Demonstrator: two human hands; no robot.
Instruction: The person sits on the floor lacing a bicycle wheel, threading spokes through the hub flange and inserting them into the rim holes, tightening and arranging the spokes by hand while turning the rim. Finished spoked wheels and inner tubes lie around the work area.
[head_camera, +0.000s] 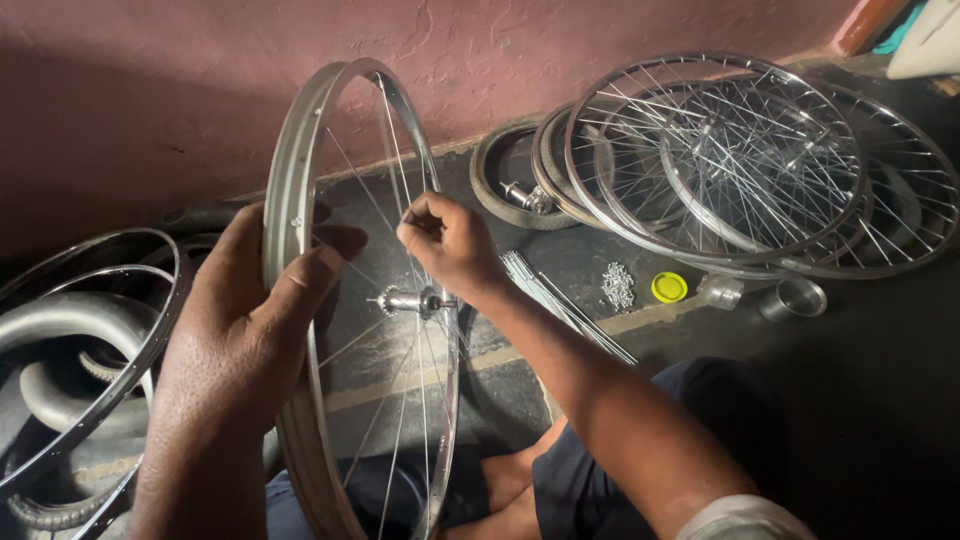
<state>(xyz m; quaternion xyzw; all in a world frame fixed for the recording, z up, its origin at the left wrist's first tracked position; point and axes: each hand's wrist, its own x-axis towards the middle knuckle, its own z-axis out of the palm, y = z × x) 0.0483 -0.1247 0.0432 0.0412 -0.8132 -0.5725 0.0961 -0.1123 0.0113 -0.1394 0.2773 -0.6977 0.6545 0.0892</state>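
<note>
Your left hand (240, 330) grips the part-spoked silver bicycle rim (290, 210) at nine o'clock while your right hand (450, 240) pinches a thin steel spoke (400, 165); most spokes remain unfitted.

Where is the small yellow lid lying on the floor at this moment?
In the head view, the yellow lid lies on the dark floor right of centre, between a pile of small metal nipples and a clear jar.

A bicycle repair workshop, by the look of it: shiny spoked steel wheels (720, 150) stacked against the rough pink plastered wall (150, 90), loose silver spokes (560, 300) and black rubber tyres (60, 400) lying on the dark floor.
</note>
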